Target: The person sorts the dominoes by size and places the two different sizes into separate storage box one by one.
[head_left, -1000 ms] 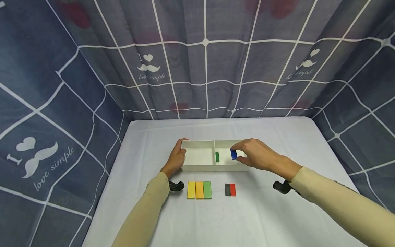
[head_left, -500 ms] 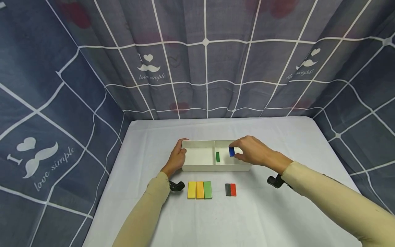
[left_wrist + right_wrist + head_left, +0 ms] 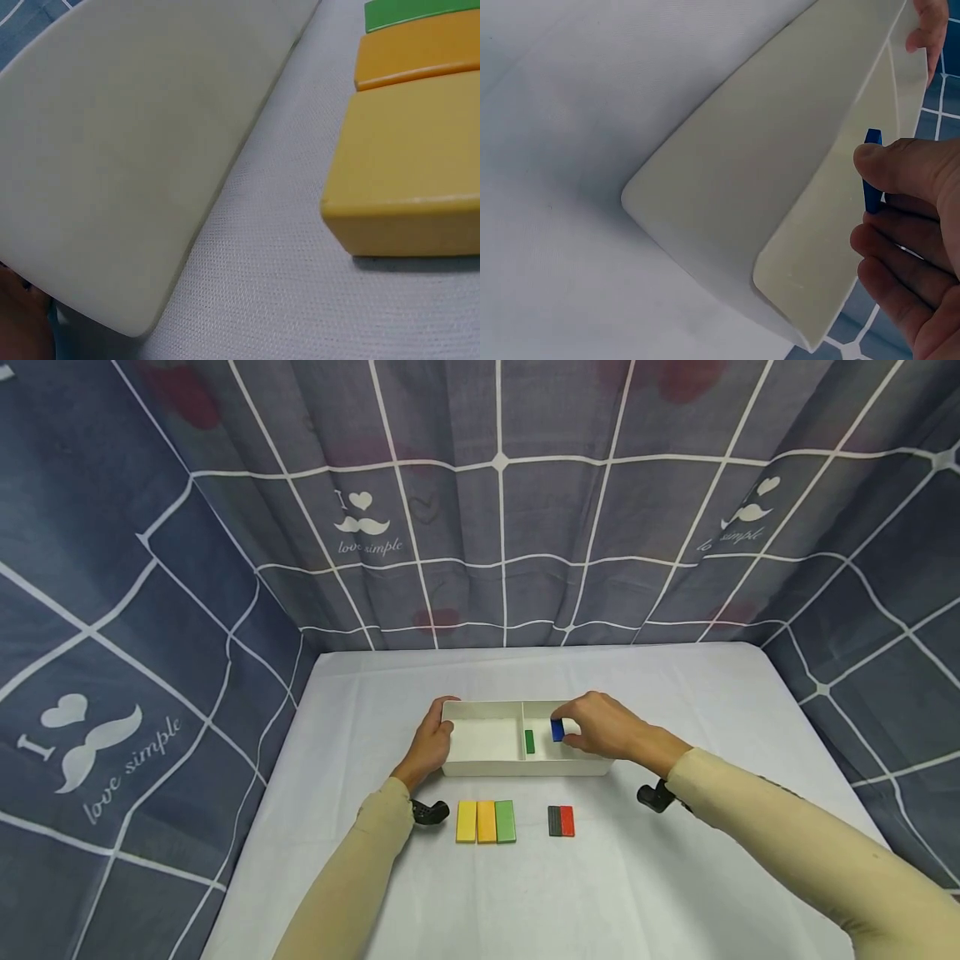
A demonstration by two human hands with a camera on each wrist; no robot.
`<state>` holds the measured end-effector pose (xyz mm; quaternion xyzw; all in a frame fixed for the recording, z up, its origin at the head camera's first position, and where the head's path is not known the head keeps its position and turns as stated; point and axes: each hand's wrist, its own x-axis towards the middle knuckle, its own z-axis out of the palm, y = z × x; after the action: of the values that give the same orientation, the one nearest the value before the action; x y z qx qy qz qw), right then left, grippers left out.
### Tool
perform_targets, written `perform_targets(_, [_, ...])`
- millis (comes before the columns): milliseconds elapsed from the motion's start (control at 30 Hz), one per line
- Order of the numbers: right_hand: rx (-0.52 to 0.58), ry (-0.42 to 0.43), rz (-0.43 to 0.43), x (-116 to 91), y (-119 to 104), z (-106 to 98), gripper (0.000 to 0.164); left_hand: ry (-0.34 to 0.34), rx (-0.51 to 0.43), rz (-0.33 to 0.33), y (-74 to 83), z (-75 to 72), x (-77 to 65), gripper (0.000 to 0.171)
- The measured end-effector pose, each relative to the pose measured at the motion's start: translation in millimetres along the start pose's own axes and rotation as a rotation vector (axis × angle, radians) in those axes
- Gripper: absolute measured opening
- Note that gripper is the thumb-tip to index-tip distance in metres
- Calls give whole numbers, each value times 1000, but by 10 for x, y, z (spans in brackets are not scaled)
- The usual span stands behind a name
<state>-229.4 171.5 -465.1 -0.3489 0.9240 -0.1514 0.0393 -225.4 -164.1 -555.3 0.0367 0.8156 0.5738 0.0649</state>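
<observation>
In the head view a white two-compartment box [image 3: 483, 768] sits on the table. My left hand [image 3: 429, 745] grips its left end, thumb over the rim. My right hand [image 3: 606, 727] pinches a small blue block [image 3: 557, 731] over the right compartment; the right wrist view shows the thumb on one face of the blue block [image 3: 872, 171]. A small dark green block [image 3: 529, 742] lies in that compartment beside the divider [image 3: 523, 727].
In front of the box lie a yellow block [image 3: 466, 822], an orange block [image 3: 486, 822] and a light green block [image 3: 506, 822] side by side. A dark grey block [image 3: 554, 821] and a red block [image 3: 567, 821] lie to their right. Checked curtains [image 3: 465, 527] surround the white table [image 3: 675, 877].
My right hand has moved left with the blue block, bringing it closer to the divider and the dark green block. My left hand has stayed on the box's left end.
</observation>
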Motion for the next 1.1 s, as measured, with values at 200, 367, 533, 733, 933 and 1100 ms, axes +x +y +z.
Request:
perform_targets(200, [16, -13, 12, 59, 16, 87, 34, 0, -3, 4, 13, 4, -10, 46])
perform_targets(367, [15, -31, 34, 103, 17, 155, 34, 3, 5, 6, 21, 10, -22, 46])
perform_targets(533, [0, -41, 45, 134, 23, 207, 34, 4, -2, 9, 33, 6, -25, 46])
perform_targets(733, [-1, -39, 36, 172, 40, 258, 34, 0, -3, 10, 28, 0, -23, 46])
perform_targets(933, [6, -41, 3, 216, 64, 326, 35, 3, 2, 4, 35, 1, -29, 46])
perform_targets(1100, [19, -45, -3, 245, 62, 371, 36, -14, -13, 19, 19, 2, -16, 48])
